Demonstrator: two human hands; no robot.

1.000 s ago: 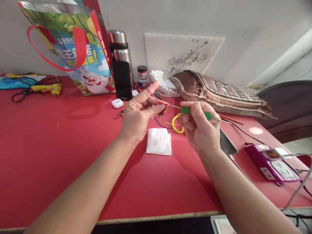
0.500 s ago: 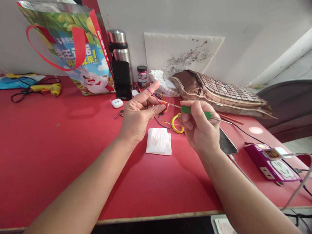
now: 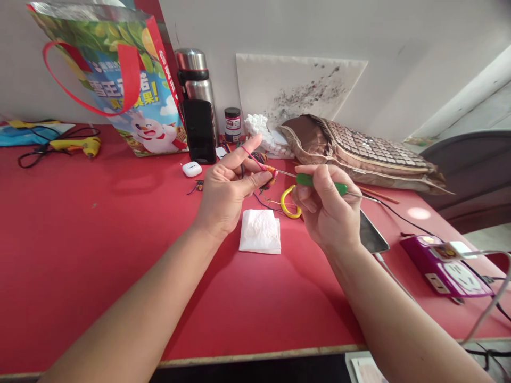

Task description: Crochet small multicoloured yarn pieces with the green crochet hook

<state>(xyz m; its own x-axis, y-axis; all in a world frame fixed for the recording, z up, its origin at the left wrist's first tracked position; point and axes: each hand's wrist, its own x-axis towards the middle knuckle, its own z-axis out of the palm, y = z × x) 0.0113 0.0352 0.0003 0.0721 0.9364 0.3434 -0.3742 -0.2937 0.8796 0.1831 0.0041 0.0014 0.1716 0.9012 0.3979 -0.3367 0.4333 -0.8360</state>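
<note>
Between the thumb and fingers of my left hand is a small crochet piece in pink, orange and dark yarn. A strand of pink yarn runs from it up to the raised index finger. My right hand grips the green handle of a crochet hook. The hook's thin metal shaft reaches left and meets the piece; its tip is hidden there. Below the hands lies a folded white tissue. Yellow-handled scissors, partly covered, rest beside my right hand.
Behind stand a printed bag, a steel flask, a black phone and a small jar. A brown bag lies at the back right. To the right are a tablet and a purple power strip; a yellow glue gun lies far left.
Both hands stay nearly in place. The hook end and the yarn at the crochet piece shift only slightly.
</note>
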